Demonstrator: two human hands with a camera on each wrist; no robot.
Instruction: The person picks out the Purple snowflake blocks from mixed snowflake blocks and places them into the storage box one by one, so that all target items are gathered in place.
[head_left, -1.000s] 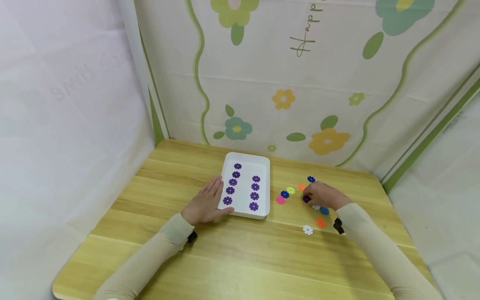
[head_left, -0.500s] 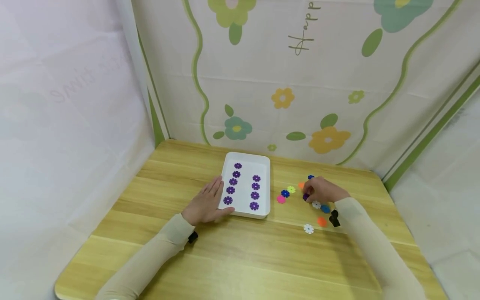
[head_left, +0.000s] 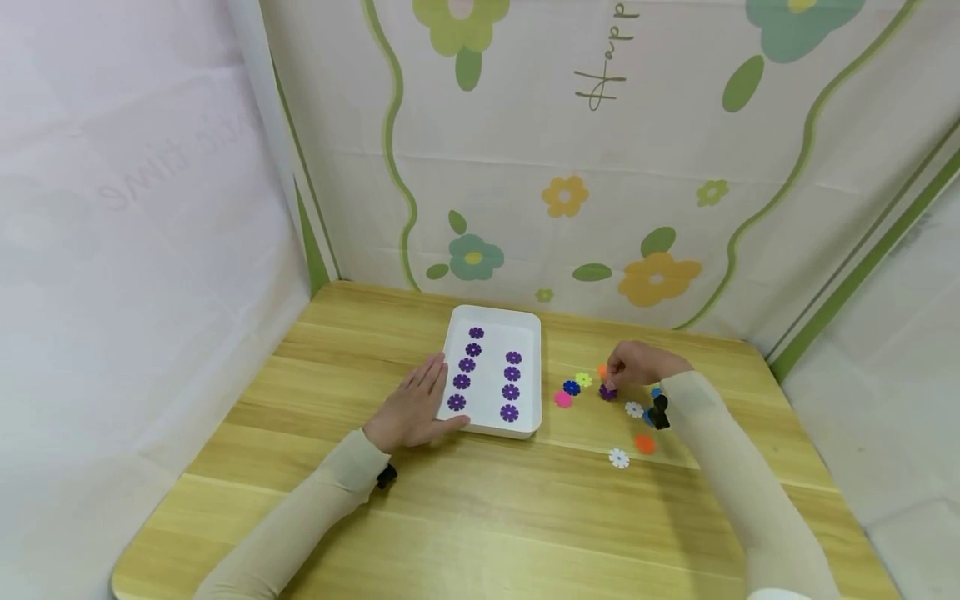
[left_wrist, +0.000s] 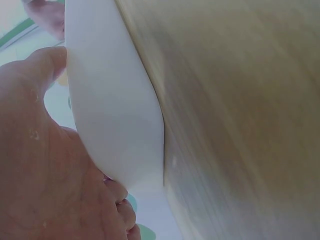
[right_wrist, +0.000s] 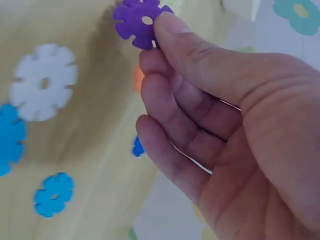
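Observation:
A purple snowflake disc [right_wrist: 134, 25] is pinched between the thumb and fingers of my right hand [head_left: 643, 363], over the loose discs right of the tray. In the right wrist view the disc's notched edge and centre hole show, with the other fingers curled below. My left hand [head_left: 408, 406] rests with straight fingers along the left side of the white tray [head_left: 491, 315], its thumb at the front corner. In the left wrist view the thumb touches the rim of the tray wall [left_wrist: 110, 90]. Inside the tray lie two columns of purple discs [head_left: 467, 365].
Loose discs lie on the wooden table [head_left: 465, 517]: pink [head_left: 563, 399], dark blue [head_left: 572, 387], yellow [head_left: 583, 379], white [head_left: 618, 458] and orange [head_left: 645, 444]. Another white disc [right_wrist: 44, 82] and a light blue disc [right_wrist: 54, 195] lie under my right wrist. A printed curtain [head_left: 495, 167] stands behind.
My right hand has lifted the purple disc off the table and moved slightly back. A dark blue disc at the back is now covered by the hand. The left hand stays still.

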